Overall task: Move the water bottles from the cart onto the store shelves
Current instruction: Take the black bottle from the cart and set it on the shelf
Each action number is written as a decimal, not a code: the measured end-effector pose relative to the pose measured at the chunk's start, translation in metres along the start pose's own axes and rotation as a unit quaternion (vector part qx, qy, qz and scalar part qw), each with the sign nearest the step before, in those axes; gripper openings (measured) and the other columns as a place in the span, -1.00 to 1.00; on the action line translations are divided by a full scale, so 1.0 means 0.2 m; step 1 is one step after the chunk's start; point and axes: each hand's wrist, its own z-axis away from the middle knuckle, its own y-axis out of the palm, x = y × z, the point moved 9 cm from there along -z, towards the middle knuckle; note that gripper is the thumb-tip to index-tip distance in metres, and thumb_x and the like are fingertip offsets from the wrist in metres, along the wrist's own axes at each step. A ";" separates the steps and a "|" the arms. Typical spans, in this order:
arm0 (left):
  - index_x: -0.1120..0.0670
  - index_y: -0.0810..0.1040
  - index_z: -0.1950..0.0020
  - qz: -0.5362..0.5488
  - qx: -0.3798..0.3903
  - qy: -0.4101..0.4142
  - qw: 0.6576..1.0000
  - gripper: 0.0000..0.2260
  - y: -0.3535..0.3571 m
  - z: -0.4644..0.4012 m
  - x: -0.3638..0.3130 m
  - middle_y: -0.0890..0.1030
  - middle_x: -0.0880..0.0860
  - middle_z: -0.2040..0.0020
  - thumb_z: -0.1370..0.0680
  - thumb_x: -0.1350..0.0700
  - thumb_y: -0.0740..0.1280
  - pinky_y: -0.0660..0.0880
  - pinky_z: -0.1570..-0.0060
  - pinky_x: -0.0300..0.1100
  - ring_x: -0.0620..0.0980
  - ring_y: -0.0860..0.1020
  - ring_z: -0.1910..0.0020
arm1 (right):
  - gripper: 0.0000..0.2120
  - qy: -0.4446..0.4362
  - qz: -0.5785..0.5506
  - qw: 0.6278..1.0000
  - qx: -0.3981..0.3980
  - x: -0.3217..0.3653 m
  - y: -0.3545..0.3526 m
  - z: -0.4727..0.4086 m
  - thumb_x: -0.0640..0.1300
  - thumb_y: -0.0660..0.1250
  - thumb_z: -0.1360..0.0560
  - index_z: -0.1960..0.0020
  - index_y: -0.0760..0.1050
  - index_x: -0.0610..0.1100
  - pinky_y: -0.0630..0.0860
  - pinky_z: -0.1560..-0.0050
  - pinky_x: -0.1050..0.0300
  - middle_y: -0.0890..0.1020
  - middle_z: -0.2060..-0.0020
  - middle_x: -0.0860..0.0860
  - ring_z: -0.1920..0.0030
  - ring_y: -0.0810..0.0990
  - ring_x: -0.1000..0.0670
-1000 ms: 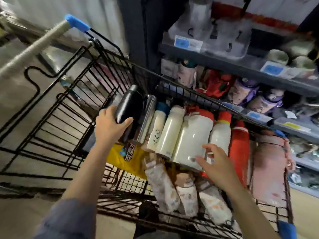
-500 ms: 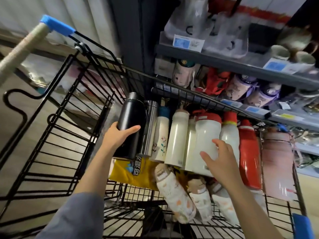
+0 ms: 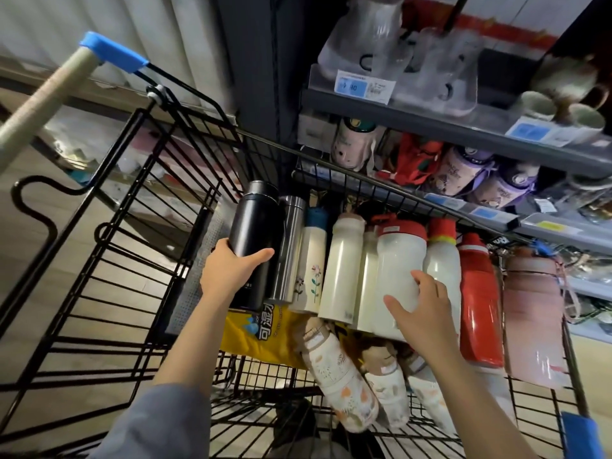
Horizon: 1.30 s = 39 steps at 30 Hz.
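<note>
A black wire cart (image 3: 139, 246) stands against grey store shelves (image 3: 463, 127), with a row of water bottles lying side by side in its basket. At the left end of the row the person's left hand (image 3: 228, 271) grips the black bottle (image 3: 253, 240), thumb across its front and fingers curled round behind. Just beside it lie a slim steel bottle (image 3: 288, 250), a flowered cream bottle (image 3: 311, 263) and a plain cream bottle (image 3: 341, 263). The right hand (image 3: 420, 309) closes loosely round the lower body of a white bottle with a red lid (image 3: 399, 260), thumb and fingers spread on it. Further right lie a red bottle (image 3: 480, 303) and a pink bottle (image 3: 533, 313). A yellow packet (image 3: 258, 336) lies under the row.
</note>
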 end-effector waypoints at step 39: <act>-0.23 0.37 -0.10 0.346 0.091 0.077 0.931 -0.33 0.06 0.56 0.09 0.55 -0.07 -0.09 -0.04 -0.16 0.50 0.51 0.10 -0.24 -0.16 0.59 0.01 | -0.04 0.092 -0.047 0.990 -0.092 0.02 0.06 -0.10 0.06 0.55 -0.32 -0.51 0.06 -0.10 0.42 -0.20 -0.09 0.30 -0.43 -0.10 -0.39 0.32 -0.15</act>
